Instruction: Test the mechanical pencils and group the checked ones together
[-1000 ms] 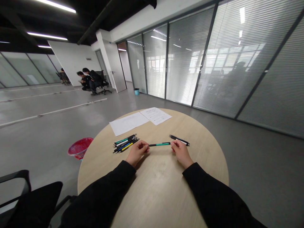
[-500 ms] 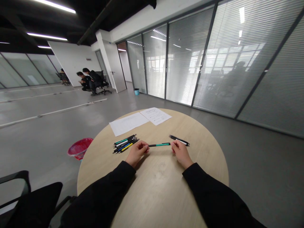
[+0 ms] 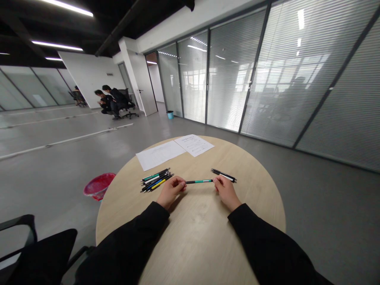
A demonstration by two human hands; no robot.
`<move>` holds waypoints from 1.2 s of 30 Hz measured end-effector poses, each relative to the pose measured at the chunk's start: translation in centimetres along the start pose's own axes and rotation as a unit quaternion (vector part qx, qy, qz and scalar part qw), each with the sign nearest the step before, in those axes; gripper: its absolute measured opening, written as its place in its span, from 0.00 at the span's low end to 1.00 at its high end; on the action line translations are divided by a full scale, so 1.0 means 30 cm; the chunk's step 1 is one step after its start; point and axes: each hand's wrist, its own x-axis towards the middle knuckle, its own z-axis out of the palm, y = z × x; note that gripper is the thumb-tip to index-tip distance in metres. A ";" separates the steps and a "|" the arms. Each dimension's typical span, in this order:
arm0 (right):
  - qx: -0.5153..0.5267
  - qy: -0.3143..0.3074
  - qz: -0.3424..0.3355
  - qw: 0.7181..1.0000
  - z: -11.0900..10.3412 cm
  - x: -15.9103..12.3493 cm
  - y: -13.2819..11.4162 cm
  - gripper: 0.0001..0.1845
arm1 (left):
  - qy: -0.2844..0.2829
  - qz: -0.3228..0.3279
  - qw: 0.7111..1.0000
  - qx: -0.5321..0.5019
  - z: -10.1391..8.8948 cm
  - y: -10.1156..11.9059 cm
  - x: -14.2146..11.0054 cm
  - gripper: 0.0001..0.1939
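Observation:
A green and black pen (image 3: 199, 181) spans the gap between my two hands, lying level just over the table. My left hand (image 3: 172, 189) pinches its dark end between thumb and fingers. At the other end, my right hand (image 3: 226, 190) is closed with thumb and fingertips on the pen's tip. Left of my left hand lies a bunch of several pens (image 3: 156, 180) in green, white, blue, yellow and black. Behind my right hand rest black and white pens (image 3: 223, 175), partly hidden by it.
The round wooden table (image 3: 202, 245) carries two printed sheets (image 3: 160, 154) at its far side. A red basin (image 3: 99, 186) stands on the floor at left, near a black chair (image 3: 44, 253). Two people (image 3: 111, 101) sit far off by an open door (image 3: 144, 85).
The pen between my hands has turned about its length: its clip showed along the top edge before and no longer shows there. Both hands have stayed in nearly the same place.

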 end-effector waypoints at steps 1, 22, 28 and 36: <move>-0.001 -0.001 0.000 1.000 0.000 0.001 0.001 0.17 | -0.001 0.003 1.000 0.001 0.000 0.000 0.000 0.15; -0.005 -0.004 -0.005 1.000 0.004 0.002 0.017 0.17 | -0.006 0.001 1.000 0.006 -0.007 -0.011 0.004 0.15; -0.008 -0.004 -0.001 1.000 0.005 0.001 0.015 0.18 | -0.006 0.004 1.000 0.019 -0.011 -0.012 0.005 0.15; -0.009 -0.003 0.000 1.000 0.005 -0.001 0.006 0.19 | -0.006 -0.001 1.000 0.013 -0.005 -0.006 0.002 0.16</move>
